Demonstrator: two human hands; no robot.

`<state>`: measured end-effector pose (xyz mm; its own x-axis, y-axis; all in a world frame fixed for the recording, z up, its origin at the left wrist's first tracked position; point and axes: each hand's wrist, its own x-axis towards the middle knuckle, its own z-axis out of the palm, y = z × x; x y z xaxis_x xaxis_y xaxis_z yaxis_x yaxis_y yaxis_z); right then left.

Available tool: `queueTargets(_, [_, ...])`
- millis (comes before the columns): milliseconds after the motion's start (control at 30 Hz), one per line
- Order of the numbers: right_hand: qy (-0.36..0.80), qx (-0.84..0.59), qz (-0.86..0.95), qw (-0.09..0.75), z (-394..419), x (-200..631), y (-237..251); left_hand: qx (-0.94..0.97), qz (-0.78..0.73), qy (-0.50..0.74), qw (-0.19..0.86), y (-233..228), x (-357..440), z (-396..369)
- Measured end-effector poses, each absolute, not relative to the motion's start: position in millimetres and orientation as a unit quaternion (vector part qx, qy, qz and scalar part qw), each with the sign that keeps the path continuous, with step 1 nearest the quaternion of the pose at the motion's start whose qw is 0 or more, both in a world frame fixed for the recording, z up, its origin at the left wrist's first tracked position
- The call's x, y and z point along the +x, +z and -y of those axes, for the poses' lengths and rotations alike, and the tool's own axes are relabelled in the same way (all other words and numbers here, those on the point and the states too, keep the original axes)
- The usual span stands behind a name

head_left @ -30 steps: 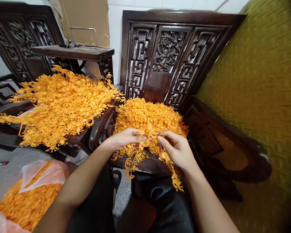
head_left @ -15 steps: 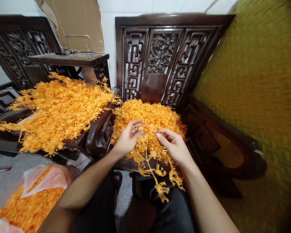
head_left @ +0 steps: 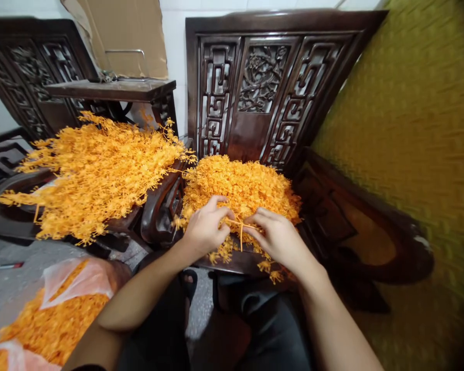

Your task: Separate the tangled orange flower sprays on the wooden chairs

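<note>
My left hand (head_left: 209,226) is closed in a pinch on one side of a thin orange plastic stem (head_left: 242,234). On its other side my right hand (head_left: 274,232) pinches the same piece, which forks between my fingertips. Both hands are low over a heap of orange artificial flower sprigs (head_left: 243,183) on the seat of a dark carved wooden chair (head_left: 251,131). A few sprigs droop over the seat's front edge below my fingers. My palms hide part of the heap.
A second pile of orange sprigs (head_left: 96,175) covers the seat at left. A plastic bag (head_left: 77,283) of orange pieces lies on the floor at lower left. Behind stand a small wooden table (head_left: 112,90) and cardboard (head_left: 123,36). A yellow-green woven surface (head_left: 410,129) rises at right.
My hands have come lower and closer together. A bare forked stem now shows between them, and the long flowered sprig that hung down between my arms is no longer there.
</note>
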<state>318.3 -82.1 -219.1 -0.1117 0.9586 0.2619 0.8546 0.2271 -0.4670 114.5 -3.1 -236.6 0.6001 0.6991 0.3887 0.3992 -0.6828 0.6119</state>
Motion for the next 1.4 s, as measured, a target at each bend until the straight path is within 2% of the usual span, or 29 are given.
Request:
queueTargets(67, [0.058,-0.623,0.741,0.244,86,316,-217,0.884,-0.3,0.311,0.178,-234,113,2])
queueTargets(133, [0.061,-0.598,0.746,0.286,87,315,-215,0.885,-0.28,0.324,0.182,-230,113,-1])
queueTargets(167, [0.082,-0.579,0.745,0.321,87,316,-214,0.876,-0.278,0.325,0.224,-228,113,-3])
queueTargets(233, [0.15,-0.558,0.723,0.379,84,318,-214,0.83,-0.281,0.295,0.381,-224,111,-9])
queueTargets(333, [0.237,-0.572,0.677,0.399,80,320,-216,0.723,-0.258,0.234,0.597,-219,105,-18])
queueTargets(433, [0.272,-0.59,0.653,0.389,81,320,-215,0.687,-0.215,0.216,0.66,-217,99,-24])
queueTargets(533, [0.295,-0.604,0.664,0.327,83,323,-215,0.706,-0.229,0.201,0.64,-215,96,-27])
queueTargets(633, [0.288,-0.617,0.689,0.247,82,330,-219,0.778,-0.274,0.188,0.533,-214,97,-28])
queueTargets(700, [0.257,-0.624,0.703,0.222,79,334,-223,0.808,-0.281,0.17,0.49,-213,97,-29])
queueTargets(867, [0.191,-0.56,0.762,0.262,76,333,-225,0.84,-0.21,0.122,0.485,-208,88,-36])
queueTargets(1067, [0.33,-0.459,0.759,0.322,86,326,-221,0.836,-0.128,0.057,0.531,-199,70,-34])
queueTargets(1200, [0.385,-0.432,0.759,0.3,93,330,-227,0.833,-0.138,0.024,0.535,-200,62,-30])
queueTargets(1400, [0.394,-0.492,0.732,0.259,96,332,-241,0.848,-0.181,0.013,0.497,-207,57,-29])
